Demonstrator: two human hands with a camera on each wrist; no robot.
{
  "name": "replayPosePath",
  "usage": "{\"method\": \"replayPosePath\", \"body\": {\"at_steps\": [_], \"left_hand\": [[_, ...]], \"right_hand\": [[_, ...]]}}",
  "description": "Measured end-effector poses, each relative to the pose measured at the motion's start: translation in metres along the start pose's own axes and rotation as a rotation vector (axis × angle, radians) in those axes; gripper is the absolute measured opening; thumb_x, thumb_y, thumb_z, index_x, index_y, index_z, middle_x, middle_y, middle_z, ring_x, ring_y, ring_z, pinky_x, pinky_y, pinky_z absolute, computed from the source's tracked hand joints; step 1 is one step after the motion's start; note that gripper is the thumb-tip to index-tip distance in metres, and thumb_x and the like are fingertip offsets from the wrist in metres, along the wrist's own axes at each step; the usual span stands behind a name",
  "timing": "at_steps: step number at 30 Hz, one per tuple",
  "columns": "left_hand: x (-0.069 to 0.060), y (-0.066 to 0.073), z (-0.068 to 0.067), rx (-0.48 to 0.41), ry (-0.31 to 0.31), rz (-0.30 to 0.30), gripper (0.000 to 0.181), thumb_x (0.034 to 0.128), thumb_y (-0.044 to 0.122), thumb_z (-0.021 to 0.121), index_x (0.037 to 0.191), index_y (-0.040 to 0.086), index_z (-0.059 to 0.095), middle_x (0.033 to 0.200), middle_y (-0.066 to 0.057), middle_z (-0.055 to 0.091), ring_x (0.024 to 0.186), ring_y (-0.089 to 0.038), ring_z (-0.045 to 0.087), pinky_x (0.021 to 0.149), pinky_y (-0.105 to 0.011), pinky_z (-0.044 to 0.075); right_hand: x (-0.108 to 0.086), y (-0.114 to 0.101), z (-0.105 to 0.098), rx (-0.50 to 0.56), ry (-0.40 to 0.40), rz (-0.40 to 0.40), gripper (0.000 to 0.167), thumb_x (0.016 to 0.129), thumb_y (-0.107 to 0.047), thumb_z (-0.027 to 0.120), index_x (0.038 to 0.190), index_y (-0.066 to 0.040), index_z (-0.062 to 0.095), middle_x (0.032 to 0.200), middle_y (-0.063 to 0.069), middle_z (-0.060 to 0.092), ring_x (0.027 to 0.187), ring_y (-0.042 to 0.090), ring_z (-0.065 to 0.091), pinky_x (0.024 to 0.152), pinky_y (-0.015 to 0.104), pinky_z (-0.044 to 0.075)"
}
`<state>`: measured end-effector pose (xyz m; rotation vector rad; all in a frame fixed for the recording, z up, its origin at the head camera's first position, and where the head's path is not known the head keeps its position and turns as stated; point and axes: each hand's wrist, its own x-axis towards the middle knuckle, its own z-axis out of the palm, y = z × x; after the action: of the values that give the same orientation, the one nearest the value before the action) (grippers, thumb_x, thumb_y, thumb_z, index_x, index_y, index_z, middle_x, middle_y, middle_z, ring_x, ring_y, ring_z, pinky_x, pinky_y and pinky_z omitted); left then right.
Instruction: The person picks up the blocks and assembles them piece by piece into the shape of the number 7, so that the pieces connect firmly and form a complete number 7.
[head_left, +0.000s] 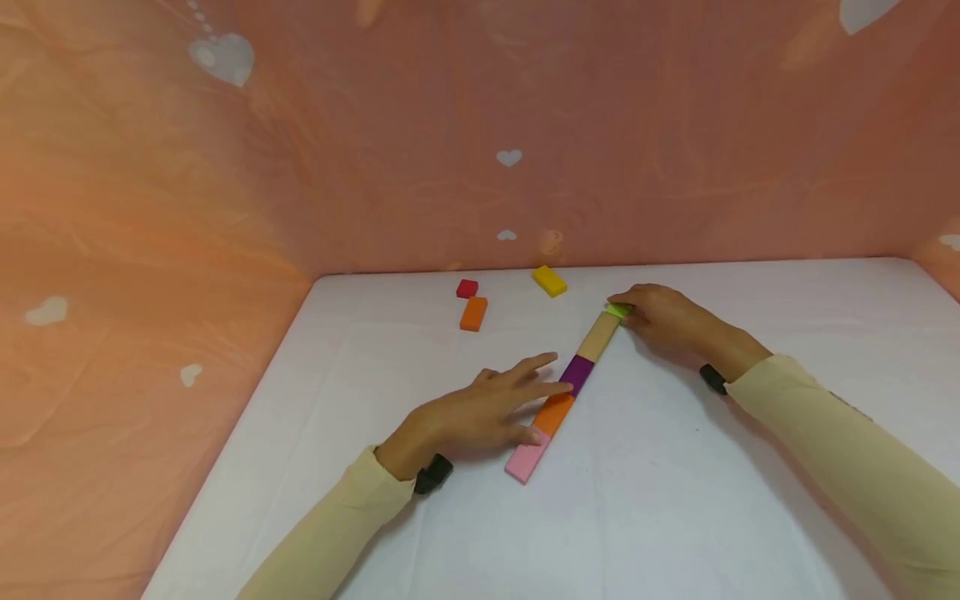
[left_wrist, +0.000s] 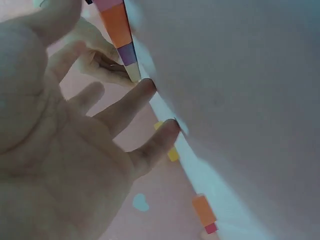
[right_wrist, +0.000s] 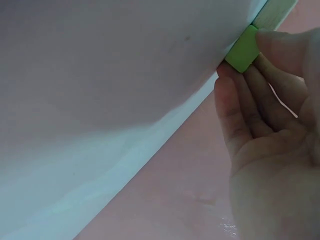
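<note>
A slanting row of flat blocks lies on the white tabletop: a pink block (head_left: 526,461), an orange block (head_left: 553,414), a purple block (head_left: 577,372) and a natural wood block (head_left: 599,336), end to end. At its far end is a small green block (head_left: 618,310), which my right hand (head_left: 667,321) pinches between thumb and fingers. In the right wrist view the green block (right_wrist: 243,50) sits against the wood block. My left hand (head_left: 487,410) has its fingers spread over the row's near half, thumb by the pink block; whether it touches is unclear.
Toward the back edge of the white tabletop (head_left: 675,517) lie a red cube (head_left: 467,288), another orange block (head_left: 473,314) and a yellow block (head_left: 550,281). A pinkish-orange cloth (head_left: 420,167) with pale hearts stands as a wall behind and at the left.
</note>
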<state>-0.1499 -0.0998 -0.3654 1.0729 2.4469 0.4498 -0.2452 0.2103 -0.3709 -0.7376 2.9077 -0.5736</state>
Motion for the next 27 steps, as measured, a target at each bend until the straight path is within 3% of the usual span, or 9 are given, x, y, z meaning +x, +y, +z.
{"method": "replayPosePath", "body": {"at_steps": [4,8,12,15,22,27], "left_hand": [[0.011,-0.007,-0.010,-0.050,0.030,-0.025,0.066,0.0989,0.046,0.055,0.156,0.045,0.022,0.167,0.014,0.005,0.151,-0.018,0.028,0.120,-0.054,0.029],[0.031,-0.020,-0.026,-0.072,0.094,-0.049,0.060,0.1001,0.039,0.057,0.155,0.038,0.032,0.165,0.009,0.021,0.148,-0.017,0.033,0.117,-0.041,0.038],[0.054,-0.036,-0.040,-0.056,0.169,-0.070,0.054,0.1013,0.037,0.056,0.152,0.028,0.039,0.156,0.002,0.039,0.145,-0.018,0.038,0.119,-0.040,0.035],[0.070,-0.047,-0.050,-0.069,0.216,-0.093,0.052,0.1019,0.036,0.055,0.151,0.024,0.042,0.152,0.000,0.045,0.142,-0.019,0.041,0.120,-0.041,0.033],[0.092,-0.065,-0.056,-0.082,0.372,-0.174,0.044,0.1037,0.037,0.050,0.147,0.028,0.045,0.156,0.006,0.038,0.146,-0.016,0.034,0.122,-0.040,0.030],[0.100,-0.068,-0.052,-0.028,0.394,-0.182,0.047,0.1051,0.034,0.047,0.152,0.028,0.039,0.160,0.009,0.032,0.147,-0.015,0.031,0.122,-0.038,0.030]], "right_hand": [[-0.001,0.000,0.001,-0.019,-0.003,-0.004,0.040,0.095,-0.002,0.061,0.135,0.001,0.059,0.122,0.018,0.067,0.117,0.036,0.060,0.103,0.055,0.048],[-0.002,0.000,-0.001,-0.016,0.001,-0.007,0.039,0.096,-0.002,0.060,0.135,0.001,0.059,0.121,0.018,0.067,0.115,0.035,0.059,0.103,0.055,0.048],[-0.001,0.002,0.002,0.004,0.008,-0.023,0.039,0.095,-0.001,0.058,0.133,0.003,0.060,0.119,0.018,0.068,0.112,0.034,0.061,0.102,0.054,0.049],[-0.001,0.004,0.004,0.005,0.013,-0.034,0.038,0.095,-0.002,0.057,0.133,0.004,0.060,0.117,0.017,0.069,0.109,0.032,0.062,0.101,0.053,0.050],[0.000,0.003,0.004,-0.004,0.028,-0.042,0.038,0.095,-0.004,0.057,0.132,0.002,0.061,0.116,0.016,0.069,0.107,0.030,0.062,0.100,0.053,0.050],[-0.001,-0.003,0.006,0.011,0.015,-0.023,0.038,0.096,-0.005,0.057,0.133,0.001,0.061,0.119,0.016,0.068,0.110,0.031,0.062,0.102,0.053,0.049]]}}
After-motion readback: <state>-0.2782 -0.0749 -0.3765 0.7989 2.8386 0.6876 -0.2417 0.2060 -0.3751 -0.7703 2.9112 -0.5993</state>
